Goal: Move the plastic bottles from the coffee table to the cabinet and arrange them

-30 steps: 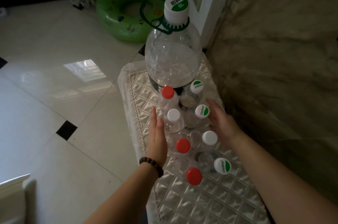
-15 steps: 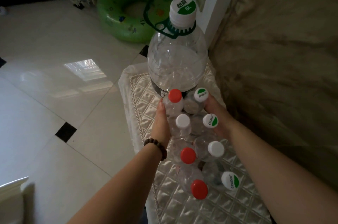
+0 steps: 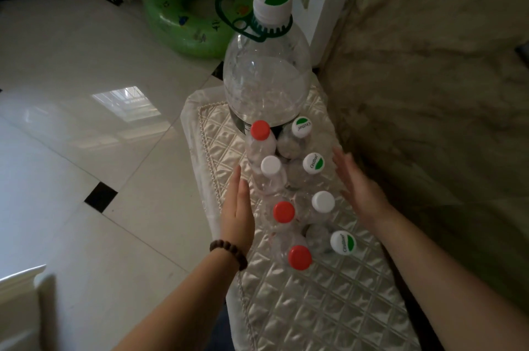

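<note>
Several small clear plastic bottles stand in two rows on the cabinet's quilted silver cloth (image 3: 329,307), with red caps (image 3: 260,130), white caps (image 3: 270,165) and green-and-white caps (image 3: 313,163). Behind them stands a large clear 6L bottle (image 3: 267,75) with a green handle ring. My left hand (image 3: 237,209) is flat, fingers straight, just left of the rows and apart from them. My right hand (image 3: 357,184) is flat, just right of the rows, also holding nothing.
A dark marbled wall (image 3: 429,93) runs along the cabinet's right side. A green inflatable swim ring (image 3: 186,7) lies on the glossy tiled floor (image 3: 86,150) behind. A white furniture edge (image 3: 20,293) shows at lower left.
Both hands had pressed against the far bottles from each side; they have now drawn back toward me and spread apart, off the bottles. The view shifted slightly.
</note>
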### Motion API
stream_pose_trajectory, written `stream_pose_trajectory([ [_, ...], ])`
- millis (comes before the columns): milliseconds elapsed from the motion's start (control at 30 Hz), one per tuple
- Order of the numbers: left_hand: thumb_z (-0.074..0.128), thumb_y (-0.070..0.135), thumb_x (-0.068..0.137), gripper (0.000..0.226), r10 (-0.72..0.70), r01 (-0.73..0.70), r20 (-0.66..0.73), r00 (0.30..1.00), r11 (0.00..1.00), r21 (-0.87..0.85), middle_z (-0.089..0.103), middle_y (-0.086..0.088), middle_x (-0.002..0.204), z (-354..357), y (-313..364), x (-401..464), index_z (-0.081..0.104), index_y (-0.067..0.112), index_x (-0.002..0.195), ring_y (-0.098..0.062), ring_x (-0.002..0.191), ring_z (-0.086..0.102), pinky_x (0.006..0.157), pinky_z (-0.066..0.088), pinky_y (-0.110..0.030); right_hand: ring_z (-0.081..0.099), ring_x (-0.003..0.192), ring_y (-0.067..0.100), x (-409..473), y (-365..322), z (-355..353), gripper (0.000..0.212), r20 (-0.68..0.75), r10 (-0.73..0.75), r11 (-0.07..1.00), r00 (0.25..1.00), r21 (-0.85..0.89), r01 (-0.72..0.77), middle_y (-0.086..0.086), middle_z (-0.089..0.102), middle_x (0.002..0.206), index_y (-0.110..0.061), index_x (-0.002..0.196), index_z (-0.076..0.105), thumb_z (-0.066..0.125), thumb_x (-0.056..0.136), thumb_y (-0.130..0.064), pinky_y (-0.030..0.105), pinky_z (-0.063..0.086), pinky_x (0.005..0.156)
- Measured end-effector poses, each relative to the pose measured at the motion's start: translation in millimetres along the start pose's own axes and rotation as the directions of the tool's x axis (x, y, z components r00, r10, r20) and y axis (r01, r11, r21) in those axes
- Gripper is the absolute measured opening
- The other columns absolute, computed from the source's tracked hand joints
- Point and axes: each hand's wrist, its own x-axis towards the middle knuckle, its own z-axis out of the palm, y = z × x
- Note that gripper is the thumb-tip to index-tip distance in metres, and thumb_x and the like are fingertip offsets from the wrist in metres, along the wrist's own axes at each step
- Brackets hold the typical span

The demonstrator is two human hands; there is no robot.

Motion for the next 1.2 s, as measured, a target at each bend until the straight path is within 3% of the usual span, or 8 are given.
stream_pose_trajectory([
  [133, 0.022, 0.068, 0.087, 0.061, 0.037, -0.039, 0.047, 0.998, 0.999, 0.038, 0.020, 0.030, 0.148, 7, -23, -46, 0.019, 0.047, 0.144, 0.006, 0.139, 0.020, 0.117, 0.020, -0.038, 0.042, 0.124, -0.004, -42, 38, 0, 0.041, 0.024, 0.016, 0.998, 1.000, 0.063, -0.017, -0.030, 0.046, 0.132, -0.052, 0.135, 0.038, 0.027, 0.095, -0.058, 0.025, 0.036, 0.101],
  [267, 0.017, 0.069, 0.087, 0.057, 0.001, 0.001, 0.089, 0.996, 1.000, -0.025, 0.018, 0.027, 0.151, 26, -19, -64, 0.014, 0.053, 0.142, 0.003, 0.139, 0.019, 0.117, 0.020, -0.037, 0.061, 0.112, 0.009, -52, 47, 19, 0.043, 0.098, 0.118, 0.964, 0.988, 0.227, -0.137, -0.006, 0.064, 0.126, -0.031, 0.131, 0.053, 0.033, 0.099, -0.050, 0.025, 0.048, 0.087],
  [567, 0.018, 0.084, 0.076, 0.068, 0.042, -0.037, 0.060, 0.997, 0.997, -0.074, 0.022, 0.018, 0.154, 28, -18, -59, 0.016, 0.058, 0.139, -0.001, 0.140, 0.022, 0.116, 0.022, -0.035, 0.065, 0.087, -0.010, -47, 58, 22, 0.028, 0.118, 0.013, 0.992, 0.993, 0.120, -0.027, -0.023, 0.071, 0.092, -0.042, 0.109, 0.055, 0.033, 0.104, -0.024, 0.006, 0.049, 0.064],
  [700, 0.017, 0.068, 0.087, 0.056, 0.033, -0.029, 0.073, 0.997, 0.998, -0.055, 0.019, 0.017, 0.155, 27, -22, -58, 0.013, 0.053, 0.141, -0.003, 0.140, 0.020, 0.114, 0.021, -0.032, 0.063, 0.079, -0.017, -50, 58, 26, 0.024, 0.070, 0.000, 0.992, 0.998, 0.122, -0.009, -0.021, 0.064, 0.101, -0.039, 0.118, 0.049, 0.033, 0.104, -0.028, 0.004, 0.047, 0.060],
  [800, 0.019, 0.066, 0.088, 0.062, 0.023, -0.023, 0.048, 0.999, 1.000, -0.007, 0.021, 0.022, 0.151, 23, -27, -55, 0.017, 0.044, 0.146, 0.000, 0.139, 0.021, 0.116, 0.020, -0.034, 0.065, 0.099, -0.003, -50, 60, 25, 0.035, 0.048, 0.024, 0.977, 0.999, 0.209, -0.034, -0.011, 0.066, 0.115, -0.031, 0.129, 0.053, 0.035, 0.100, -0.042, 0.016, 0.053, 0.077],
  [867, 0.021, 0.065, 0.088, 0.064, 0.031, -0.032, 0.037, 0.999, 0.999, 0.040, 0.023, 0.020, 0.151, 18, -30, -54, 0.021, 0.040, 0.147, 0.000, 0.139, 0.022, 0.117, 0.021, -0.036, 0.058, 0.117, 0.008, -52, 59, 23, 0.043, 0.003, 0.074, 0.968, 0.997, 0.241, -0.073, -0.006, 0.061, 0.129, -0.031, 0.134, 0.052, 0.041, 0.097, -0.049, 0.033, 0.046, 0.102],
  [933, 0.022, 0.064, 0.090, 0.062, 0.054, -0.056, 0.020, 0.998, 0.992, 0.116, 0.025, 0.018, 0.152, 12, -30, -52, 0.024, 0.039, 0.147, -0.003, 0.141, 0.021, 0.117, 0.020, -0.039, 0.051, 0.126, 0.012, -58, 57, 20, 0.043, -0.080, 0.052, 0.991, 0.995, 0.130, -0.041, -0.006, 0.055, 0.137, -0.034, 0.135, 0.051, 0.044, 0.096, -0.048, 0.041, 0.036, 0.111],
  [1200, 0.025, 0.055, 0.096, 0.057, 0.185, -0.215, 0.109, 0.977, 0.819, 0.532, 0.020, 0.007, 0.157, -27, 23, -84, 0.018, 0.033, 0.149, -0.011, 0.145, 0.011, 0.119, 0.014, -0.042, 0.036, 0.136, 0.012, -130, 23, 14, 0.043, -0.203, -0.143, 0.976, 0.969, -0.188, 0.105, -0.002, 0.042, 0.148, -0.020, 0.143, 0.040, 0.036, 0.101, -0.030, 0.025, 0.030, 0.106],
])
